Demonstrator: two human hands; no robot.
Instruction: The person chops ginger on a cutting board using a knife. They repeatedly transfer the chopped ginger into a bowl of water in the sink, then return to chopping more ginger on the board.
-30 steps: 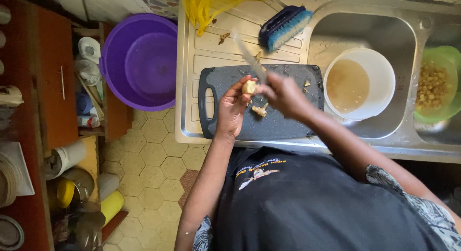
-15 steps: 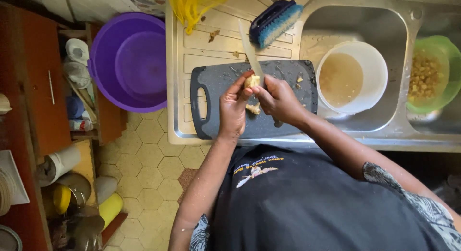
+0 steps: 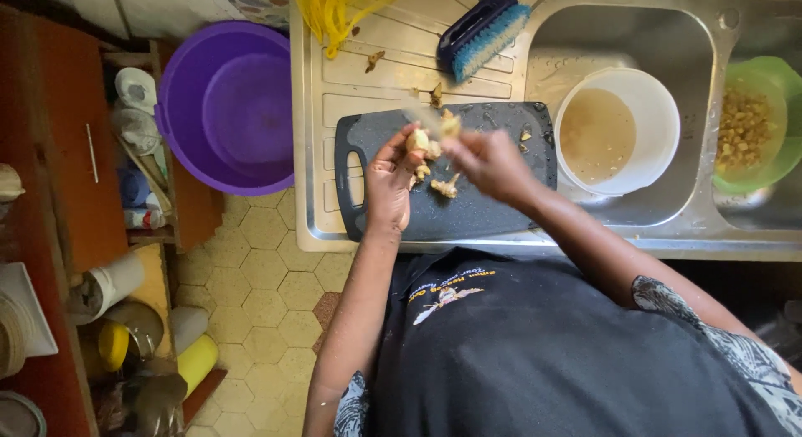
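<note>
Left hand raised over the cutting board, fingers clenched on a ginger piece at the fingertips. Right hand curled just beside it, gripping a knife – blade blurred, angled away. Peelings lie below the fingers.

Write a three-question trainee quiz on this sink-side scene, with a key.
1. True or false: the left hand holds a pale piece of root above the dark cutting board.
2. What lies on the draining board beside the yellow net? A) a blue scrubbing brush B) a red mug C) a frying pan
3. Fill in: the white bucket in the sink holds cloudy ____.

Key: 1 true. 2 A. 3 liquid. The right hand grips a knife, blurred in this view. Peel scraps lie on the board.
</note>
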